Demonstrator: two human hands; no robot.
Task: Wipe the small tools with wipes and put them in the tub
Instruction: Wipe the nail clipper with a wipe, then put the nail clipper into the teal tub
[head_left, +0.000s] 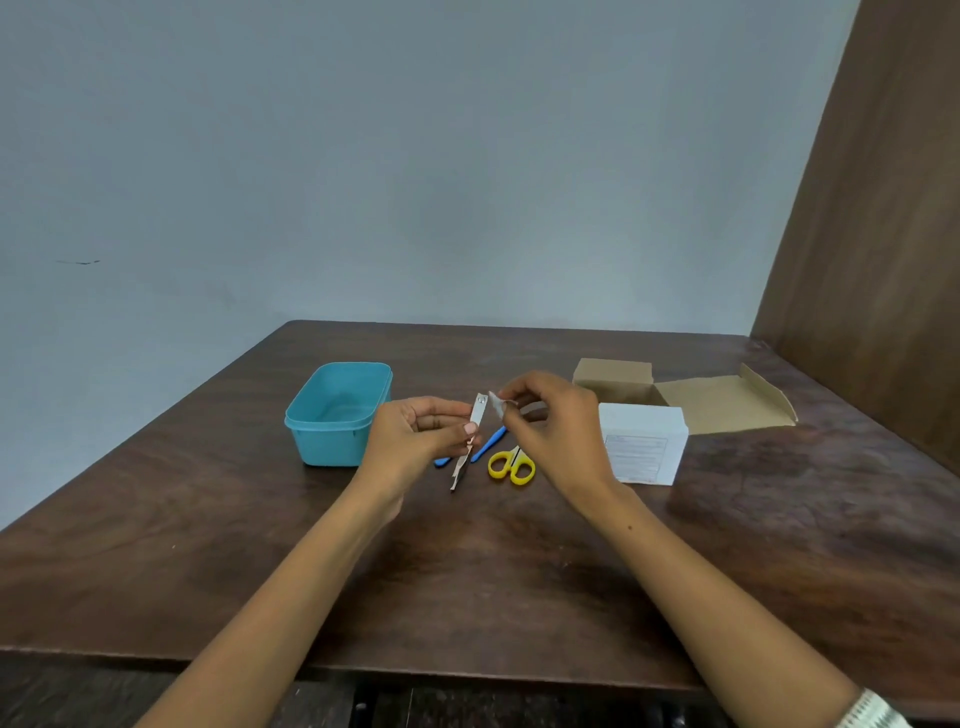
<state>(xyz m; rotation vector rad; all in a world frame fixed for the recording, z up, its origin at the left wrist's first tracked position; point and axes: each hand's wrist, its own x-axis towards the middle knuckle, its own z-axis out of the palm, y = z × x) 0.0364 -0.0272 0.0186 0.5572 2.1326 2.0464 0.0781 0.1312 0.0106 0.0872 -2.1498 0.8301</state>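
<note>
Lying nearest on the table (519, 587): tweezers (460, 470), yellow scissors (511, 466) and a blue tool (488, 445), all waiting unwiped. Just above them, pinching the nail clipper (478, 411) upright in the left hand (415, 436) and pressing a small wipe (497, 403), pinched in the right hand (550, 421), against its tip. Risking a slip of the thin clipper from so light a pinch, dropping short of the empty tub (337, 410) at far left; box (644, 441) sitting right.

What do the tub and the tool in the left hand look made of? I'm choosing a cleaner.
Tub: seemingly plastic, teal, smooth with a soft sheen and moulded rim. Tool held by the left hand: likely metal, silvery, flat and reflective.
</note>
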